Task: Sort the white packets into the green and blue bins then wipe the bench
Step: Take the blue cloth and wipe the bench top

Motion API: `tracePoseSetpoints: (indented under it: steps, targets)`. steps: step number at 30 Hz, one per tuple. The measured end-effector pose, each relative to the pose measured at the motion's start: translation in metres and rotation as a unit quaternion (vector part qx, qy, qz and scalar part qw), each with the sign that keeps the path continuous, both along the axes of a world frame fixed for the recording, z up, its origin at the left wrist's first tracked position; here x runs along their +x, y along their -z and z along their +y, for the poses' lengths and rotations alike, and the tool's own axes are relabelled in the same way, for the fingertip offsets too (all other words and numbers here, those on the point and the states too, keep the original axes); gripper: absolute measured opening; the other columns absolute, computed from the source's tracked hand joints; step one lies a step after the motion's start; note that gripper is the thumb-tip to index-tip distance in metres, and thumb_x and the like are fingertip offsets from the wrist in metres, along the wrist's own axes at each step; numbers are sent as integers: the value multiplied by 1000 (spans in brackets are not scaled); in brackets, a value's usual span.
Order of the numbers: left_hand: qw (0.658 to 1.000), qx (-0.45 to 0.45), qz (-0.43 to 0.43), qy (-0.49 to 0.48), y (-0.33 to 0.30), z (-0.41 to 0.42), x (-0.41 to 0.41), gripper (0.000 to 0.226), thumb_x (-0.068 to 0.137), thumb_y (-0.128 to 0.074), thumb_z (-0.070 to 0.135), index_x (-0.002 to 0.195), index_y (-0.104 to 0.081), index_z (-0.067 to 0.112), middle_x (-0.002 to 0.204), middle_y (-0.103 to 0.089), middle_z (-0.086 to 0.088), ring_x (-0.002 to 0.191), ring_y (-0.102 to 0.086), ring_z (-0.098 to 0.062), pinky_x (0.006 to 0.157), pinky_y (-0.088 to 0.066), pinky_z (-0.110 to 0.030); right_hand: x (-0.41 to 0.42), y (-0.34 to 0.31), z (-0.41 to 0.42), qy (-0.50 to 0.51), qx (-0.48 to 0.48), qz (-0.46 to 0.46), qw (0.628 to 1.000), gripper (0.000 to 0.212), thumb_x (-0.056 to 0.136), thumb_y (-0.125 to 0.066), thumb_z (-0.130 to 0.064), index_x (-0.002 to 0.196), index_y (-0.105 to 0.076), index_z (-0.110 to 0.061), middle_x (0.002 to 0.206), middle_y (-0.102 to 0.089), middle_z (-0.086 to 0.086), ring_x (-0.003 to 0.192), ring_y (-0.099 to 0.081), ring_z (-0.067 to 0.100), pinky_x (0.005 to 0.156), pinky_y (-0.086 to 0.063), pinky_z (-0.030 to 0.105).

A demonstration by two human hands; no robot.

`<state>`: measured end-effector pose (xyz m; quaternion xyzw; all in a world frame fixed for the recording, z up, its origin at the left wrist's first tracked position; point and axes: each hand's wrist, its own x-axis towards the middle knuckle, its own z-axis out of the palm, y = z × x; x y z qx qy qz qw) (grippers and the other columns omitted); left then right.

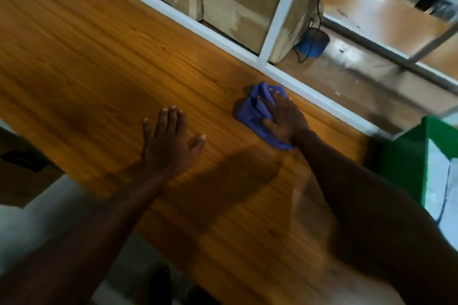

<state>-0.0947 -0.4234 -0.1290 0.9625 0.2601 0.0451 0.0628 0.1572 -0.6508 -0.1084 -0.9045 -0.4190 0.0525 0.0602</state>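
Observation:
A blue cloth (252,111) lies crumpled on the wooden bench (99,69), close to the bench's far white rail. My right hand (285,119) presses flat on top of the cloth, fingers spread over it. My left hand (171,141) rests flat on the bare wood to the left of the cloth, fingers apart and holding nothing. A green bin (406,163) stands at the right end of the bench, with white packets (441,181) inside it. No blue bin is in view. The picture is blurred by motion.
A white metal frame (280,15) runs along the far edge of the bench. Cardboard boxes (223,2) stand behind it. A blue round object (313,44) with a black cable sits on the floor beyond. A brown box (22,176) is at the lower left.

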Motion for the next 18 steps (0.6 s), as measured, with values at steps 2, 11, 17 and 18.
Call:
tracePoseSetpoints:
  steps: [2, 11, 17, 18]
  targets:
    - [1000, 7, 5, -3, 1, 0, 3, 90, 87, -26, 73, 154, -21, 13, 164, -17, -10, 151, -9, -27, 116, -5, -63, 26, 2, -3, 23, 3, -12, 1000, 76, 89, -40, -57, 156, -23, -25, 152, -40, 21, 138, -39, 40, 111, -35, 55]
    - [999, -33, 17, 7, -8, 2, 3, 94, 86, -22, 77, 155, -16, 13, 165, -11, -9, 152, -3, -28, 115, 3, -64, -73, 4, -22, 56, -11, -22, 998, 74, 88, -33, -65, 152, -37, -27, 159, -32, 19, 144, -33, 38, 113, -30, 59]
    - [997, -46, 49, 29, -15, 1, -1, 91, 88, -27, 74, 155, -18, 13, 165, -11, -11, 152, -4, -30, 115, 1, -67, -257, 5, -68, 77, 12, 3, 997, 74, 90, -33, -68, 156, -26, -35, 165, -20, 13, 153, -17, 32, 121, -16, 56]
    - [997, -46, 54, 34, -17, 2, -1, 91, 88, -27, 73, 155, -16, 12, 165, -9, -11, 152, -3, -30, 115, 2, -67, -284, 5, -76, 86, 15, 8, 996, 74, 91, -34, -68, 157, -25, -37, 166, -18, 11, 153, -15, 31, 121, -15, 56]
